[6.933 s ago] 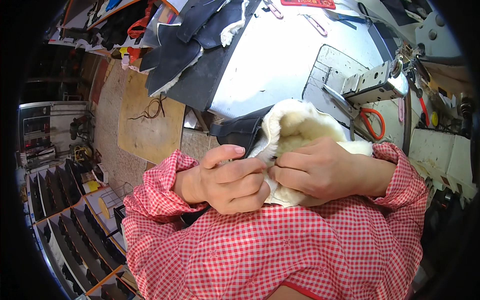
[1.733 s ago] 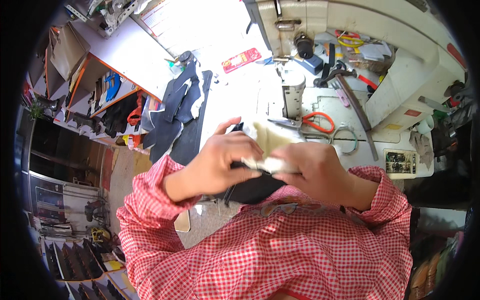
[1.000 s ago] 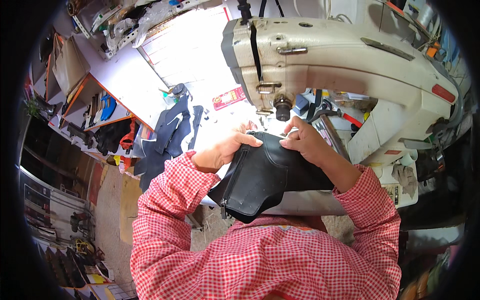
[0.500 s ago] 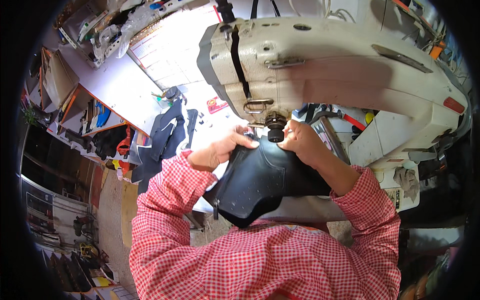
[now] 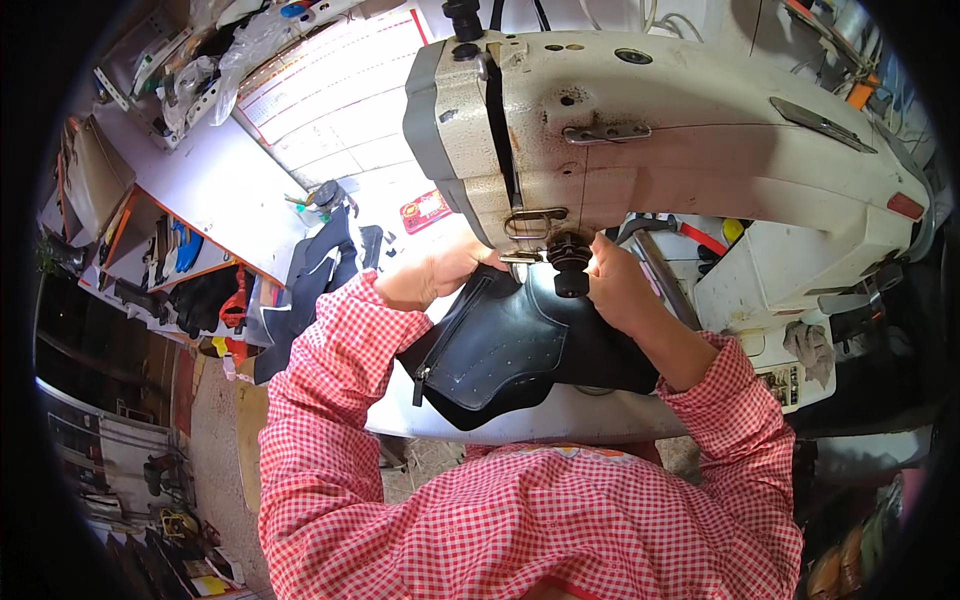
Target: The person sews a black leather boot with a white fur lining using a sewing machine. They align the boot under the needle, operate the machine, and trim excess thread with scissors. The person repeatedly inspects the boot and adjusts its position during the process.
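Note:
A black leather piece (image 5: 500,350) with a long zipper (image 5: 452,325) and stitched seams lies under the head of a cream sewing machine (image 5: 680,150). My left hand (image 5: 445,272) pinches its far left edge, near the zipper's upper end, fingertips partly behind the machine head. On the other side, my right hand (image 5: 620,285) is closed on the far right edge, just right of the machine's black round knob (image 5: 571,268). The needle area and the leather's far edge are hidden by the machine. The zipper's pull (image 5: 419,385) hangs at the near left corner.
Dark cut pieces (image 5: 318,260) lie left on the white worktable, near a red tin (image 5: 426,211). Behind the machine's arm rests a red-handled tool (image 5: 700,237). A tray of small parts (image 5: 785,385) and a grey rag (image 5: 810,350) are at the right. Shelves (image 5: 205,170) stand left.
Both hands and the leather piece have moved farther in under the machine head. The leather has turned so more of its zipper shows, and its near edge lies farther from my body.

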{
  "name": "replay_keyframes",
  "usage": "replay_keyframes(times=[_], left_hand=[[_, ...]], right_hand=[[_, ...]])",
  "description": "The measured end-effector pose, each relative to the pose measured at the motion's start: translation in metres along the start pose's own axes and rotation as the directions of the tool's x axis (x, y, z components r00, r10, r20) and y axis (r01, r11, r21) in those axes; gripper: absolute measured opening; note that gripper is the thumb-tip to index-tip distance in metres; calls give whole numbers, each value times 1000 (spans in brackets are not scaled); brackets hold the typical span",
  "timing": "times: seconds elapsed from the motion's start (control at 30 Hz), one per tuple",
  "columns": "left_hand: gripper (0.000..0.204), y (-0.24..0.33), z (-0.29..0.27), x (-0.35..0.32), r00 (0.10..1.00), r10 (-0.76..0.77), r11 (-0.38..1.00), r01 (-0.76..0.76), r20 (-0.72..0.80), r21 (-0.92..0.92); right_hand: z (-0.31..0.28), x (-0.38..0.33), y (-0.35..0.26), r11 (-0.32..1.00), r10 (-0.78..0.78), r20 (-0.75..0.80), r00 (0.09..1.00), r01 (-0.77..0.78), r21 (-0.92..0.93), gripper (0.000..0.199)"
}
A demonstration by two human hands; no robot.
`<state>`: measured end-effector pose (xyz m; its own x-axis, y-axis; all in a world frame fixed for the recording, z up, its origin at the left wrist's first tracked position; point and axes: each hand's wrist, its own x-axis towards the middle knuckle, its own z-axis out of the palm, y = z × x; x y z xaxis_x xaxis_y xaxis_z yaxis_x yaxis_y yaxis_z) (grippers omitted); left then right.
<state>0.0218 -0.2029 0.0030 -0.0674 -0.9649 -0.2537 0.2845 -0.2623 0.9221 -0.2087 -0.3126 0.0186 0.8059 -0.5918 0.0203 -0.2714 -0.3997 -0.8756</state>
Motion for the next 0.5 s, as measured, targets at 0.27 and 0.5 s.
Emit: replay_keyframes(times=[0.27, 0.5], left_hand=[[33, 1, 4, -5, 988, -65, 989, 83, -141, 121], [39, 18, 42, -36, 983, 8, 818, 100, -184, 567]], right_hand=[[4, -9, -6, 967, -126, -30, 992, 116, -229, 34], [16, 5, 13, 884, -449, -177, 876, 407, -229, 19]])
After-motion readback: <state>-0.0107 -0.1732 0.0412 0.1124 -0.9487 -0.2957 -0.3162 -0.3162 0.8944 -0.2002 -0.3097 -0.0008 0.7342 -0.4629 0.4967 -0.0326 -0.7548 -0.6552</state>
